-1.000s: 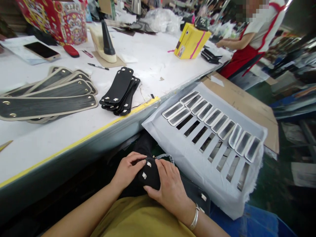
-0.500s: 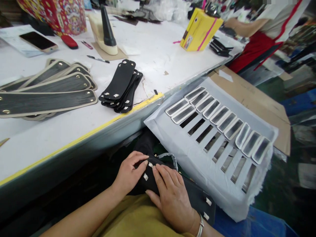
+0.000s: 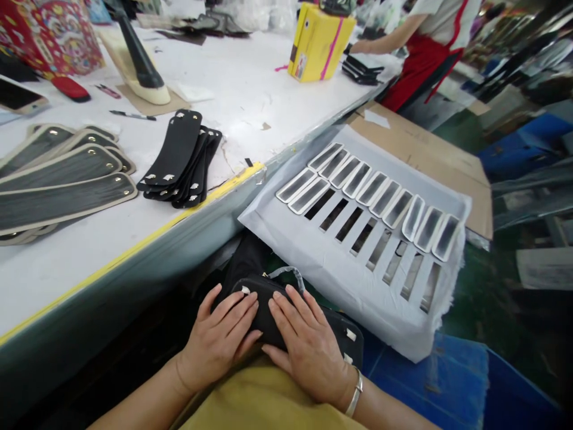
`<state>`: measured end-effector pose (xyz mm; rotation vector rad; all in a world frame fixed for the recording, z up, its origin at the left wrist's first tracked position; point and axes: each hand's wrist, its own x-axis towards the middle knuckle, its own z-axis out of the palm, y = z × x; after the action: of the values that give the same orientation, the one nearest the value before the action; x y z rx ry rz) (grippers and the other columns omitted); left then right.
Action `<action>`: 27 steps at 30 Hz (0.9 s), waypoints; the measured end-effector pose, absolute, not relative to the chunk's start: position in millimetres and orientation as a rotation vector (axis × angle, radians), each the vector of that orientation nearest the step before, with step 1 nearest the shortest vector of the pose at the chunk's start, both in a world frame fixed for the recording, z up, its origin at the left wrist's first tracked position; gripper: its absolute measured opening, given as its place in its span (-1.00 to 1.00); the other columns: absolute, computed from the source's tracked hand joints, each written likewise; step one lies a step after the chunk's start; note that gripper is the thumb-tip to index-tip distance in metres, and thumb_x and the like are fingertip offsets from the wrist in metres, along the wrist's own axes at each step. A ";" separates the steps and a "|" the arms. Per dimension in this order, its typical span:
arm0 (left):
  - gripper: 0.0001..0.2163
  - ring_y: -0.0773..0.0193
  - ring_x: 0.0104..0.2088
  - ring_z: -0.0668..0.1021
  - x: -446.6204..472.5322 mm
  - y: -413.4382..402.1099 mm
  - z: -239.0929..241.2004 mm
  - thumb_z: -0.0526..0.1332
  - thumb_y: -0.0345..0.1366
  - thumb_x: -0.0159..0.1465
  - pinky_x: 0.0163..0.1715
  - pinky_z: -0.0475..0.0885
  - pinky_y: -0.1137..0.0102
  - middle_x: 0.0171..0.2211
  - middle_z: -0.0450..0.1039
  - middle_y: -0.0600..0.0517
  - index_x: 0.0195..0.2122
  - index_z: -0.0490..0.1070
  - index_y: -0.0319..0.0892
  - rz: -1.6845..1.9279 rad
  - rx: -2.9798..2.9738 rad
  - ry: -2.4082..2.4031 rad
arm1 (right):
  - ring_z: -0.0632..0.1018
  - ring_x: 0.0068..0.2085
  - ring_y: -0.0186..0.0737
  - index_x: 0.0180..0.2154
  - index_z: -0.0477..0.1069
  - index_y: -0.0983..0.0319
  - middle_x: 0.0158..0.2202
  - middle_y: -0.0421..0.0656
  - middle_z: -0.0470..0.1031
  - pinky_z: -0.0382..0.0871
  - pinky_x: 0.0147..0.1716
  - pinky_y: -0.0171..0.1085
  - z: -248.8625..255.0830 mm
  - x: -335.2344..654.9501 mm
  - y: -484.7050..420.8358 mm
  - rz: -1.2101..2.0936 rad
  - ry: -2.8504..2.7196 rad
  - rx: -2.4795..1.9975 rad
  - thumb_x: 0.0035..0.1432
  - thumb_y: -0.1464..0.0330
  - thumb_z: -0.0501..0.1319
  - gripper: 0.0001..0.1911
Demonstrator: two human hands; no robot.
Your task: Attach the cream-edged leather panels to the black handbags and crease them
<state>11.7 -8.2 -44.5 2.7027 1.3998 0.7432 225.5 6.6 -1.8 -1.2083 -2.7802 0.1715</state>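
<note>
A black leather strap piece (image 3: 268, 304) with small white tabs lies across my lap, below the table edge. My left hand (image 3: 219, 340) rests on its left end with the fingers stretched flat. My right hand (image 3: 304, 346), a silver bangle on its wrist, presses flat on the middle of the same piece. Both hands lie side by side, fingers pointing away from me. The far right end of the piece (image 3: 349, 343) sticks out past my right hand.
A stack of black strap pieces (image 3: 179, 158) and long dark panels with cream edges (image 3: 62, 185) lie on the white table (image 3: 111, 245). A white slotted board (image 3: 349, 239) holding several framed inserts leans at right. Another person in a red apron (image 3: 425, 42) works at the far end beside a yellow box (image 3: 317, 42).
Both hands have flattened out on the black piece; before, their fingertips were pinching at its white tabs. The view has shifted to the right.
</note>
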 end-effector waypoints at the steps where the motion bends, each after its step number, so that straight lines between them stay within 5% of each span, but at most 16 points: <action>1: -0.58 0.08 0.03 0.42 12.0 -8.0 -44.3 0.22 -0.25 0.19 0.22 -0.07 0.05 0.06 0.40 -0.06 0.08 0.31 -0.19 0.729 2.720 1.403 | 0.11 0.26 0.00 0.17 0.20 0.30 0.22 -0.08 0.21 0.02 0.22 0.01 -1.2 231.4 4.4 0.161 -2.782 -1.209 0.20 0.15 0.09 -0.43; 17: -0.62 0.05 -0.08 0.49 47.8 -18.5 -17.9 0.12 -0.15 0.27 0.12 0.13 0.01 -0.04 0.47 -0.17 0.00 0.40 -0.30 0.656 2.873 1.524 | 0.19 0.23 -0.04 0.12 0.27 0.31 0.15 -0.06 0.32 -0.04 0.23 -0.04 2.9 308.7 -48.5 -0.046 -2.682 -1.356 0.20 0.18 0.11 -0.48; 27: -0.61 0.08 0.01 0.43 77.7 -21.2 -28.9 0.01 -0.19 0.31 0.09 0.22 0.18 0.03 0.41 -0.19 -0.02 0.40 -0.37 0.674 2.902 1.275 | 0.17 0.23 0.02 0.19 0.12 0.47 0.19 0.10 0.22 0.06 0.20 -0.05 -17.6 257.4 -35.6 0.049 -2.700 -1.262 0.13 0.21 0.12 -0.32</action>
<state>77.7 -21.2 -28.9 2.9018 1.2753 0.6744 257.4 -35.6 -17.6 -1.2618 -2.6996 0.0486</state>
